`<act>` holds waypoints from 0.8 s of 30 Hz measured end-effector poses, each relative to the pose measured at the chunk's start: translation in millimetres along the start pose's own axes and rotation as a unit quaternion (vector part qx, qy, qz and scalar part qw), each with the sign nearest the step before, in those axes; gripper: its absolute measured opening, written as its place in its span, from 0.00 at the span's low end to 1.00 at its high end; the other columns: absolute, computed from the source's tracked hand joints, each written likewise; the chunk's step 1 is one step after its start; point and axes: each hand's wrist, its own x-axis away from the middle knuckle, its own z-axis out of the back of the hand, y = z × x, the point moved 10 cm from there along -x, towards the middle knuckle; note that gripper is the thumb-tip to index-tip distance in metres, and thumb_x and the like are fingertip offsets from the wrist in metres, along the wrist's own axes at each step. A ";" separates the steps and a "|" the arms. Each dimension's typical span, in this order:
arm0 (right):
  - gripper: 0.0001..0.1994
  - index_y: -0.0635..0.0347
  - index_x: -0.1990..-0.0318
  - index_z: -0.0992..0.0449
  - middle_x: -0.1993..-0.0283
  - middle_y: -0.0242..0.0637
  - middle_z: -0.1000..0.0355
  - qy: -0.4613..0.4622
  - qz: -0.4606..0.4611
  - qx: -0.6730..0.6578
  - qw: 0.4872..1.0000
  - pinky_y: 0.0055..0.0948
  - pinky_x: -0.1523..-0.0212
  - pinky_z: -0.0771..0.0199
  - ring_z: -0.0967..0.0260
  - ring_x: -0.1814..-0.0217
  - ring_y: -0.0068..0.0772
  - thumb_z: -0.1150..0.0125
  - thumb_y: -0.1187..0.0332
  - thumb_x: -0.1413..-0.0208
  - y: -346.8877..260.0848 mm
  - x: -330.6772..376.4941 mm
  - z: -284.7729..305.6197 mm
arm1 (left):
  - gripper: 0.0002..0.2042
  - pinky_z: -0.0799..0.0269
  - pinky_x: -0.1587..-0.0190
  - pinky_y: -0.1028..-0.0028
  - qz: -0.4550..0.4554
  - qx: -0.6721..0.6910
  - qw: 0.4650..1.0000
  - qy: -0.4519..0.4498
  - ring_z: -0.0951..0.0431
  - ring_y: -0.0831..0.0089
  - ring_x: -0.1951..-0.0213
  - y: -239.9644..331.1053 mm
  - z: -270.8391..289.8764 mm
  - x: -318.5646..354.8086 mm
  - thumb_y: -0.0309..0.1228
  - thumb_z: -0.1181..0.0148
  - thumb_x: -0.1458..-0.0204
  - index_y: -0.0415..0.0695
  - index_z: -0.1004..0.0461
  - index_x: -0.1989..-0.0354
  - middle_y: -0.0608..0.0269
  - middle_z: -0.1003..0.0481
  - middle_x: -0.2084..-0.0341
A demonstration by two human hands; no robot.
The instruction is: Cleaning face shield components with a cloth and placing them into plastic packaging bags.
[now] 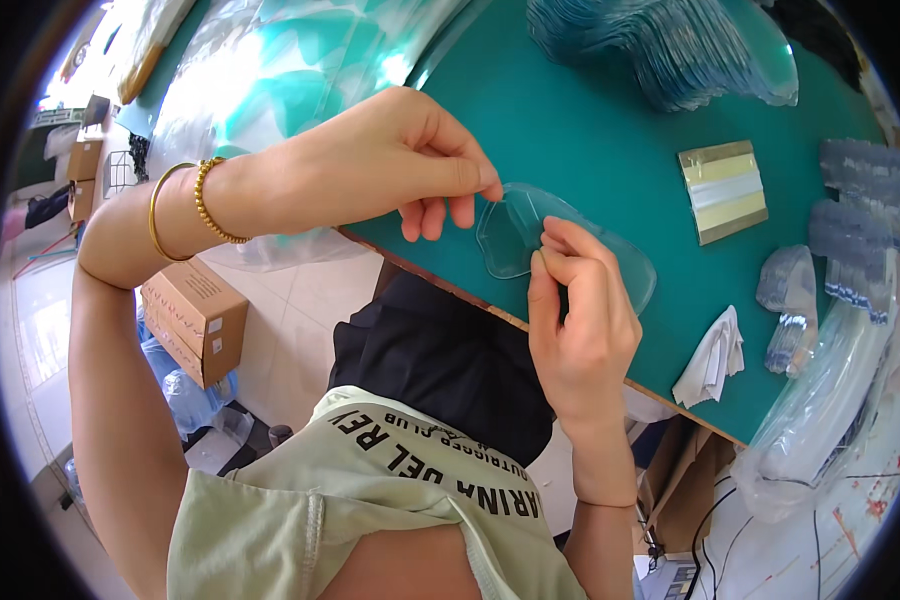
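Note:
A thin, clear plastic lens (510,240), curved like a goggle lens, is held just over the green tabletop near its front edge. The thumb and forefinger of my left hand (400,165) pinch together at its upper left rim, with the other fingers curled loosely below. My right hand (588,315) closes thumb and forefinger on the lens near the middle of its near side, covering part of it. Whether a thin film lies between my fingertips is too small to tell.
A tall stack of clear lenses (670,50) stands at the far side of the green table (590,150). To the right lie a yellow-and-silver pad (724,190), a white cloth (712,360) and more stacked lenses (865,215). Plastic sheeting (270,80) covers the left; a cardboard box (195,315) sits below.

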 end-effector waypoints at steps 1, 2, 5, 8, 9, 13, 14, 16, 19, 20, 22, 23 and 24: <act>0.07 0.67 0.65 0.29 0.53 0.49 0.22 -0.005 0.002 -0.006 1.000 0.32 0.58 0.19 0.20 0.57 0.41 0.35 0.82 0.45 0.1 0.4 -0.2 | 0.13 0.25 0.69 0.79 -0.005 -0.034 0.999 0.013 0.23 0.81 0.74 4.1 2.4 -1.0 0.33 0.43 0.38 0.33 0.19 0.59 0.63 0.21 0.75; 0.07 0.67 0.65 0.29 0.53 0.49 0.22 -0.004 -0.001 -0.008 1.000 0.32 0.58 0.19 0.20 0.57 0.41 0.35 0.82 0.45 0.8 0.4 0.7 | 0.13 0.25 0.70 0.79 -0.011 -0.067 0.997 0.026 0.24 0.81 0.74 8.8 4.5 -1.8 0.33 0.43 0.38 0.33 0.20 0.60 0.63 0.22 0.76; 0.08 0.66 0.66 0.30 0.53 0.49 0.22 -0.006 0.001 -0.008 1.000 0.32 0.57 0.18 0.20 0.57 0.42 0.35 0.83 0.46 2.8 2.1 -0.2 | 0.08 0.28 0.70 0.78 -0.146 -0.223 0.960 0.091 0.24 0.79 0.72 29.8 12.4 -6.3 0.28 0.37 0.43 0.38 0.19 0.58 0.63 0.23 0.71; 0.09 0.66 0.66 0.30 0.52 0.49 0.22 0.001 0.015 -0.006 1.000 0.32 0.57 0.18 0.20 0.57 0.42 0.35 0.84 0.47 1.0 3.2 -0.3 | 0.10 0.29 0.66 0.74 -0.315 -0.349 0.876 0.109 0.25 0.73 0.66 48.2 5.1 -1.0 0.25 0.31 0.49 0.42 0.19 0.57 0.62 0.27 0.64; 0.09 0.66 0.66 0.31 0.52 0.49 0.22 0.000 0.019 -0.003 1.000 0.32 0.57 0.17 0.20 0.57 0.42 0.34 0.84 0.47 0.5 3.4 -0.6 | 0.11 0.29 0.65 0.73 -0.358 -0.355 0.859 0.085 0.26 0.70 0.65 50.8 -2.8 -1.1 0.25 0.30 0.50 0.42 0.19 0.58 0.61 0.28 0.64; 0.10 0.66 0.66 0.31 0.51 0.49 0.23 -0.006 0.017 -0.007 1.000 0.31 0.58 0.17 0.20 0.57 0.42 0.34 0.84 0.47 1.3 4.6 -2.1 | 0.12 0.29 0.62 0.70 -0.478 -0.407 0.778 0.016 0.28 0.64 0.64 58.2 -25.2 1.6 0.26 0.29 0.52 0.41 0.20 0.59 0.60 0.30 0.63; 0.10 0.66 0.66 0.31 0.51 0.49 0.23 -0.006 0.016 -0.008 1.000 0.31 0.58 0.17 0.20 0.57 0.42 0.34 0.84 0.47 1.8 5.2 -2.6 | 0.12 0.29 0.62 0.70 -0.477 -0.407 0.779 0.015 0.28 0.64 0.64 57.4 -24.6 -0.9 0.26 0.29 0.52 0.41 0.20 0.59 0.60 0.30 0.63; 0.10 0.66 0.66 0.32 0.52 0.49 0.23 0.001 0.025 0.005 1.000 0.30 0.59 0.16 0.21 0.58 0.41 0.34 0.84 0.47 1.6 6.8 -3.4 | 0.11 0.29 0.62 0.69 -0.501 -0.422 0.756 0.014 0.28 0.64 0.64 58.3 -27.0 -1.3 0.26 0.29 0.53 0.40 0.20 0.60 0.60 0.30 0.64; 0.10 0.66 0.66 0.32 0.52 0.50 0.23 0.006 0.027 0.005 1.000 0.29 0.60 0.16 0.21 0.58 0.41 0.34 0.84 0.48 2.4 7.3 -3.7 | 0.11 0.28 0.63 0.69 -0.520 -0.416 0.746 0.011 0.28 0.64 0.64 58.6 -27.5 0.0 0.26 0.29 0.53 0.39 0.20 0.61 0.60 0.30 0.65; 0.10 0.66 0.67 0.32 0.52 0.50 0.23 0.005 0.028 0.005 1.000 0.29 0.60 0.16 0.20 0.58 0.41 0.34 0.85 0.48 2.4 7.3 -3.8 | 0.11 0.28 0.63 0.69 -0.520 -0.415 0.746 0.009 0.28 0.64 0.64 58.5 -28.3 -1.9 0.26 0.29 0.53 0.39 0.20 0.61 0.60 0.30 0.65; 0.10 0.66 0.67 0.32 0.52 0.50 0.23 0.004 0.030 0.007 1.000 0.29 0.60 0.15 0.20 0.58 0.41 0.34 0.85 0.49 2.4 6.4 -3.7 | 0.11 0.28 0.67 0.68 -0.553 -0.438 0.709 0.011 0.27 0.65 0.65 61.4 -34.2 2.6 0.25 0.29 0.54 0.38 0.20 0.61 0.60 0.29 0.65; 0.10 0.66 0.67 0.32 0.52 0.49 0.23 0.000 0.028 0.006 1.000 0.29 0.60 0.15 0.20 0.57 0.41 0.34 0.85 0.49 2.8 6.3 -3.8 | 0.11 0.28 0.67 0.68 -0.552 -0.437 0.710 0.010 0.27 0.65 0.65 63.0 -35.0 0.2 0.25 0.29 0.54 0.38 0.20 0.61 0.60 0.29 0.65; 0.10 0.66 0.67 0.32 0.52 0.49 0.23 -0.003 0.026 0.005 1.000 0.29 0.60 0.15 0.20 0.57 0.41 0.34 0.85 0.49 2.9 6.1 -4.1 | 0.11 0.29 0.69 0.68 -0.577 -0.455 0.678 0.010 0.27 0.65 0.67 65.2 -40.1 3.2 0.25 0.29 0.55 0.38 0.20 0.62 0.59 0.28 0.66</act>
